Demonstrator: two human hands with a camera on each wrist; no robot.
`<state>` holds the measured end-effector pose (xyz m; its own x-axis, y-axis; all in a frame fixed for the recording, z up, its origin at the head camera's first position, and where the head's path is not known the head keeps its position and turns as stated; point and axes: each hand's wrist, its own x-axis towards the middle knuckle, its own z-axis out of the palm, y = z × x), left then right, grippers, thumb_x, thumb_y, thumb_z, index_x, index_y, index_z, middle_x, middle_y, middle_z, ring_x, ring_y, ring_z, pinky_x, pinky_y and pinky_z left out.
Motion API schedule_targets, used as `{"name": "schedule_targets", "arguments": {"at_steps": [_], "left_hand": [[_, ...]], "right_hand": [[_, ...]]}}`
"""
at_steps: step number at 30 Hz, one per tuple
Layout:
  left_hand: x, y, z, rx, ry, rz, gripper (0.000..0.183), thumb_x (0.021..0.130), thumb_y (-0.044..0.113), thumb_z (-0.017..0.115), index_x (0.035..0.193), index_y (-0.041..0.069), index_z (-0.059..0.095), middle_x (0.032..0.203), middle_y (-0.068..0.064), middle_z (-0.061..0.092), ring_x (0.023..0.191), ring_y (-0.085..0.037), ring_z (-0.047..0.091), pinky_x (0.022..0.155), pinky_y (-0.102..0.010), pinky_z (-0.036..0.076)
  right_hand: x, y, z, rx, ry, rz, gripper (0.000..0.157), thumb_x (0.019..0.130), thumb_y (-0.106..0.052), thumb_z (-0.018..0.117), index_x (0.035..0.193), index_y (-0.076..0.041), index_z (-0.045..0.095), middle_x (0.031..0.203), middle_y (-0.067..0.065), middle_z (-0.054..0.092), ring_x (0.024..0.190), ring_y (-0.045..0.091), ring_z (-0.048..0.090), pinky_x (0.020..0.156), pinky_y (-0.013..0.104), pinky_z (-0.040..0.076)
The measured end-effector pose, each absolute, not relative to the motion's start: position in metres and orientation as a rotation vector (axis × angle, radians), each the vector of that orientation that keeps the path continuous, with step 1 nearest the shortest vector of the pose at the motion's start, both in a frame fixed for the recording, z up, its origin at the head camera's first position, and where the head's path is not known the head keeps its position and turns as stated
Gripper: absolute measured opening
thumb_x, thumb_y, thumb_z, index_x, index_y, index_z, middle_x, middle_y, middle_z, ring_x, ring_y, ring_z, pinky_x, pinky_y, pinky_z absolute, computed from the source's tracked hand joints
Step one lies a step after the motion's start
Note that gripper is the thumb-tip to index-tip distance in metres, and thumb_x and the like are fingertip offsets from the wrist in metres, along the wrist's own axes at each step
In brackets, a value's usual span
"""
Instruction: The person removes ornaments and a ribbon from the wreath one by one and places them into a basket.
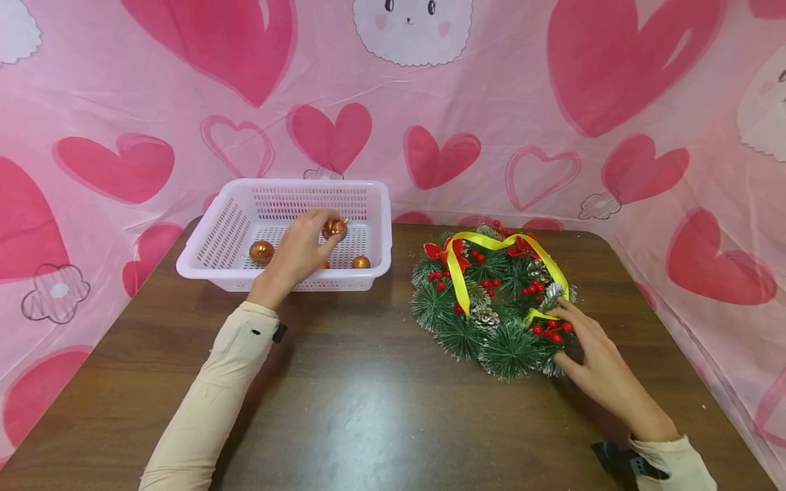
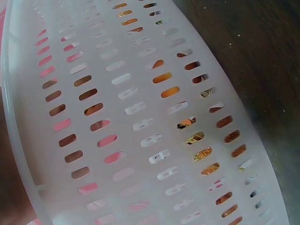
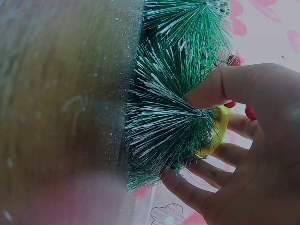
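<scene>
In the head view, my left hand point(image 1: 301, 249) reaches over the white plastic basket point(image 1: 205, 256) and pinches a shiny copper Christmas ball point(image 1: 335, 229) between thumb and fingers. Another copper ball point(image 1: 261, 251) lies in the basket left of the hand, and a glittery one point(image 1: 360, 262) sits near its right end. A further ball is partly hidden beneath the hand. My right hand point(image 1: 598, 368) holds the right edge of a green Christmas wreath point(image 1: 512, 351), thumb and fingers on either side of frosted bristles point(image 3: 164, 103). A yellow ribbon point(image 1: 457, 273) lies across the wreath.
Red berries point(image 1: 546, 332), pine cones point(image 1: 485, 316) and red flowers point(image 1: 437, 252) decorate the wreath. Both basket and wreath stand on a dark wooden table point(image 1: 362, 389). Behind them hangs a pink cloth point(image 1: 393, 95) with hearts. Only the slotted basket wall point(image 2: 117, 126) fills most of the left wrist view.
</scene>
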<state>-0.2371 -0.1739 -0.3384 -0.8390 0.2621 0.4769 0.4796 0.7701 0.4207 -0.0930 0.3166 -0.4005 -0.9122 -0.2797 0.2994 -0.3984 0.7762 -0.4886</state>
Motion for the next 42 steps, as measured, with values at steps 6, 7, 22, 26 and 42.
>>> {"name": "schedule_targets", "arguments": {"at_steps": [6, 7, 22, 26, 42], "left_hand": [[-0.239, -0.175, -0.339, -0.591, -2.603, -0.761, 0.028, 0.092, 0.016, 0.071, 0.116, 0.003, 0.065, 0.108, -0.013, 0.066, 0.098, -0.027, 0.059, 0.088, -0.046, 0.05], [-0.238, -0.175, -0.339, -0.592, -2.609, -0.76, 0.028, 0.092, 0.016, 0.071, 0.116, 0.002, 0.066, 0.109, -0.014, 0.066, 0.099, -0.027, 0.059, 0.089, -0.046, 0.05], [-0.234, -0.172, -0.333, -0.523, -2.715, -0.698, 0.037, 0.092, 0.015, 0.071, 0.127, 0.004, 0.062, 0.135, -0.021, 0.056, 0.13, -0.038, 0.049, 0.11, -0.054, 0.036], [-0.233, -0.17, -0.33, -0.537, -2.705, -0.693, 0.037, 0.093, 0.017, 0.07, 0.126, 0.004, 0.062, 0.133, -0.02, 0.057, 0.129, -0.037, 0.049, 0.11, -0.054, 0.037], [-0.212, -0.133, -0.326, -0.804, -2.485, -0.612, 0.033, 0.09, 0.009, 0.069, 0.122, 0.002, 0.063, 0.119, -0.018, 0.062, 0.113, -0.036, 0.057, 0.098, -0.05, 0.046]], "right_hand": [[-0.093, 0.316, -0.402, 0.53, -2.755, 0.835, 0.068, 0.074, 0.005, 0.073, 0.136, -0.013, 0.05, 0.156, 0.02, 0.033, 0.134, 0.053, 0.033, 0.088, 0.078, 0.031], [-0.093, 0.316, -0.402, 0.529, -2.755, 0.836, 0.068, 0.074, 0.005, 0.073, 0.136, -0.013, 0.05, 0.156, 0.02, 0.033, 0.134, 0.053, 0.033, 0.089, 0.078, 0.031], [-0.094, 0.317, -0.404, 0.542, -2.73, 0.849, 0.07, 0.074, 0.006, 0.074, 0.136, -0.012, 0.05, 0.156, 0.02, 0.033, 0.134, 0.053, 0.033, 0.088, 0.077, 0.031], [-0.094, 0.317, -0.404, 0.535, -2.741, 0.853, 0.069, 0.074, 0.006, 0.074, 0.136, -0.012, 0.05, 0.157, 0.02, 0.032, 0.134, 0.053, 0.032, 0.089, 0.079, 0.03], [-0.092, 0.316, -0.384, 0.637, -2.684, 0.673, 0.074, 0.069, 0.008, 0.069, 0.139, -0.01, 0.052, 0.153, 0.024, 0.035, 0.129, 0.051, 0.034, 0.087, 0.07, 0.035]]}}
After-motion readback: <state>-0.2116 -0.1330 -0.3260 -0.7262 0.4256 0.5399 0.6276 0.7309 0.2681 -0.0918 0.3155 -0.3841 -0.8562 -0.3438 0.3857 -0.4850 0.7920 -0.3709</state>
